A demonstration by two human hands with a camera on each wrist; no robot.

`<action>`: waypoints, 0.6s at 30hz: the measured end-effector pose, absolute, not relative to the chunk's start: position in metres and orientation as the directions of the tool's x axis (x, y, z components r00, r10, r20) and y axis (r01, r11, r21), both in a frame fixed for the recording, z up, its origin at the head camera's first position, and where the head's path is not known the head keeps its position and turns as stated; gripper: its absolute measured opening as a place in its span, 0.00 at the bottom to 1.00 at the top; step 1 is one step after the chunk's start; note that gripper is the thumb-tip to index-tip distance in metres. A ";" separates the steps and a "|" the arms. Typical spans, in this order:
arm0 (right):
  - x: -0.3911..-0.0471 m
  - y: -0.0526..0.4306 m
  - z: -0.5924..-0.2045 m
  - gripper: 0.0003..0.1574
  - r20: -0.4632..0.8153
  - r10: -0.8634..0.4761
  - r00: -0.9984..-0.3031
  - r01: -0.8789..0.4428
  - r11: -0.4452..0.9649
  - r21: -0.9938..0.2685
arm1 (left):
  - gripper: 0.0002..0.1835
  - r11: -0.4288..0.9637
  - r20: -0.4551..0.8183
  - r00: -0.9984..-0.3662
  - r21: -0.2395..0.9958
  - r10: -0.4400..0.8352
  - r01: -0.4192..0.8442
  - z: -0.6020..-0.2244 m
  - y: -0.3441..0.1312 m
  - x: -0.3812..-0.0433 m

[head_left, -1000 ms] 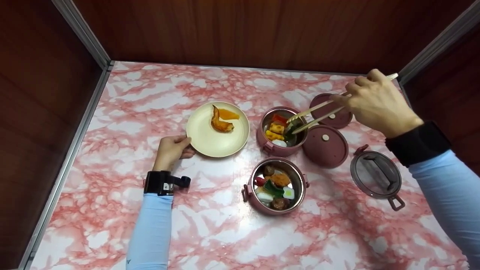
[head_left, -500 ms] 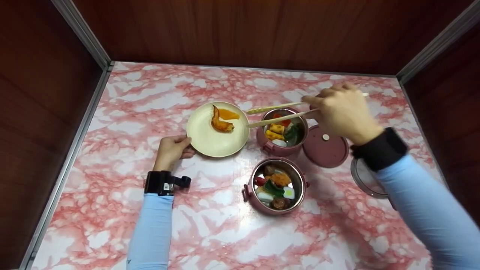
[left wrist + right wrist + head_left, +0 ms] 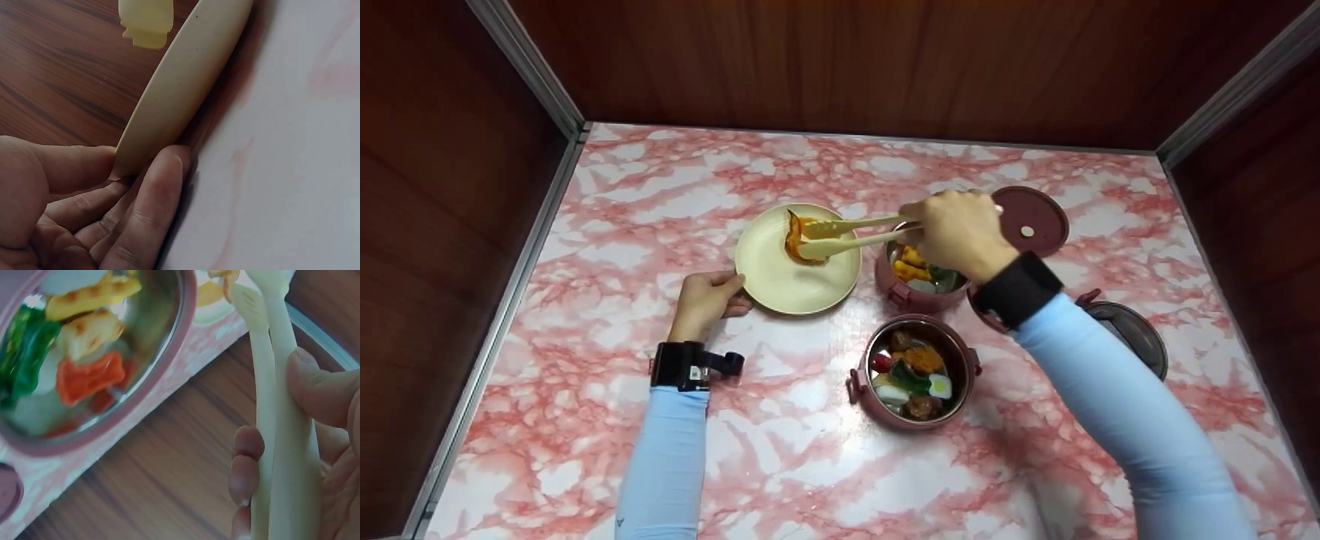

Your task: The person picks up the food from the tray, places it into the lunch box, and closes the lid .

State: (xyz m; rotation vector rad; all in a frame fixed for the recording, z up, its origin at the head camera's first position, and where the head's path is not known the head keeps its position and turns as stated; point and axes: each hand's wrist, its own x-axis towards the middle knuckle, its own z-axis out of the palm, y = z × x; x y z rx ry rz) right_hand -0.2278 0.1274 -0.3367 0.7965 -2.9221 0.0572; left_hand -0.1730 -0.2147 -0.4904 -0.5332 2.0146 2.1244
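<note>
My left hand point(image 3: 705, 304) pinches the near-left rim of the cream plate point(image 3: 780, 289), thumb on top and fingers below, as the left wrist view shows. On the plate lie a curved orange-brown food piece point(image 3: 793, 244), like a prawn, and a flat orange piece, partly covered. My right hand point(image 3: 960, 229) grips a pair of cream tongs point(image 3: 855, 243); their tips are over the food, spread slightly apart. Whether the tips touch the food I cannot tell. In the right wrist view, thumb and fingers wrap the tongs point(image 3: 289, 439) from both sides.
Below my right hand stands a pink pot point(image 3: 919, 300) with yellow, green and red food pieces. A second pot point(image 3: 911, 421) holding food is nearer me. One round lid point(image 3: 1027, 214) lies at the back right; a grey see-through lid point(image 3: 1140, 330) is partly behind my right arm.
My right hand has carried the tongs leftward from the upper pot to above the plate. The tips have come closer together. My left hand stays on the rim.
</note>
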 end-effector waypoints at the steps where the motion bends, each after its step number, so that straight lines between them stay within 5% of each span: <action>1: -0.229 0.123 -0.337 0.10 0.097 -0.492 -0.865 -0.495 0.869 -0.010 | 0.22 -0.075 -0.368 -0.922 0.930 -0.125 -0.361 -0.491 -0.215 -0.173; 8: -0.236 0.090 -0.333 0.12 -0.075 -0.399 -0.914 -0.403 0.914 0.051 | 0.22 -0.076 -0.391 -0.912 0.920 -0.127 -0.384 -0.491 -0.215 -0.173; 18: -0.241 0.061 -0.323 0.17 -0.088 -0.389 -0.917 -0.398 0.900 0.176 | 0.22 -0.071 -0.383 -0.915 0.924 -0.127 -0.377 -0.490 -0.215 -0.173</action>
